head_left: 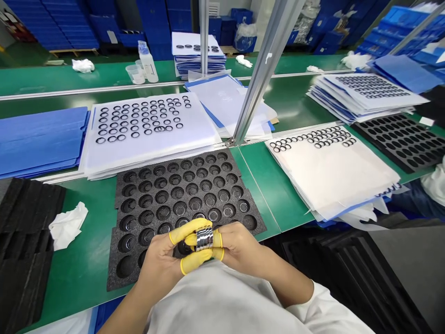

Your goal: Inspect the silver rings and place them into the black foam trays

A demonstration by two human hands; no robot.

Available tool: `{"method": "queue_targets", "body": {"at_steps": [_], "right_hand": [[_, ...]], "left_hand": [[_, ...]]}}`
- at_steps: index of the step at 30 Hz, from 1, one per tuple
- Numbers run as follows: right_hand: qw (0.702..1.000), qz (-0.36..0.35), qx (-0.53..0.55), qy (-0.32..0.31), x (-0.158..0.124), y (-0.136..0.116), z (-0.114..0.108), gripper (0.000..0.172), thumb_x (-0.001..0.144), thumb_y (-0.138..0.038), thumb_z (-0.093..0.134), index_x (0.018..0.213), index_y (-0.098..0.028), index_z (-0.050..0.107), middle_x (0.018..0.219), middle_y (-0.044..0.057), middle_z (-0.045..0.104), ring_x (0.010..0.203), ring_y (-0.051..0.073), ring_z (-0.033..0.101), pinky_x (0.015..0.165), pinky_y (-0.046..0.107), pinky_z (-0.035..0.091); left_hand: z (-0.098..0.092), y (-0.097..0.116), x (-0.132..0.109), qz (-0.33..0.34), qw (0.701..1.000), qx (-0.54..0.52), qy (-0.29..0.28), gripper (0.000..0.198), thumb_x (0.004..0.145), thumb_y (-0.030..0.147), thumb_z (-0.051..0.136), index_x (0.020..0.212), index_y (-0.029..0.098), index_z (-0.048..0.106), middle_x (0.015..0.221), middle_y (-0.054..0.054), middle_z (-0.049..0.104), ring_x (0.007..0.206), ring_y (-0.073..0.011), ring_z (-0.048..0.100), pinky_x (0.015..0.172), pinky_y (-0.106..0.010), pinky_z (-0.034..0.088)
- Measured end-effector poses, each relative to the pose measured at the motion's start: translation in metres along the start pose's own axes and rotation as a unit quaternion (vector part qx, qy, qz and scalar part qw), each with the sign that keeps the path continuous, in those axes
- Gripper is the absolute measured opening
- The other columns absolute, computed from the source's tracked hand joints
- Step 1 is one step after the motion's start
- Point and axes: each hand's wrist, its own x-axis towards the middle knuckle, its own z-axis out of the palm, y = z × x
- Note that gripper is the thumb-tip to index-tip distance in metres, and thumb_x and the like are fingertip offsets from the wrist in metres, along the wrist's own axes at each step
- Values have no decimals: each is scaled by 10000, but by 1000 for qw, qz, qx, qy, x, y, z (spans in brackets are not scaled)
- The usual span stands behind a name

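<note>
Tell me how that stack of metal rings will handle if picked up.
The stack of metal rings looks stiff but probably slippery, given its polished shine. Round and seemingly loose, they would likely slide apart or roll if released.

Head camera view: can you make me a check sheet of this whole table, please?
surface: long green workbench
job's things: stack of shiny silver metal rings above a black foam tray with round pockets, some holding rings
clutter: crumpled white cloth left of the tray
grips: left hand and right hand both hold the rings, wearing yellow rubber finger cots
cables: nothing seen
surroundings: stacked blue plastic crates behind the bench
</note>
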Motion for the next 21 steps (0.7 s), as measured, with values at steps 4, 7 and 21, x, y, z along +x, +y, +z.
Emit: {"method": "queue_targets", "body": {"at_steps": [4, 7, 21], "right_hand": [[972, 89, 205, -74, -2, -15, -6, 479, 887, -592, 690, 1068, -156, 773, 869, 78, 778, 620, 132, 700, 667, 233, 566], [930, 157, 323, -77, -5, -22, -6, 527, 917, -612, 635, 1074, -124, 760, 830, 79, 777, 440, 82, 621, 536, 199, 530], [924, 180, 337, -21, -12, -19, 2, 425, 891, -541, 707, 922, -125, 788, 835, 74, 786, 484, 73, 650, 563, 193, 549]], "left_hand": [[0, 0, 0, 18, 999, 26, 16, 552, 779, 269, 852, 1311, 300, 709, 1030, -31, 826, 839, -220, 784, 705, -260, 643], [0, 2, 1, 42, 998, 41, 15, 579, 790, 244, 843, 1340, 327, 682, 1142, -27, 807, 937, -217, 782, 782, -255, 644], [-3, 16, 10, 196, 970, 144, -8, 581, 872, 167, 757, 1416, 303, 606, 1123, -42, 800, 983, -164, 755, 901, -231, 606]]}}
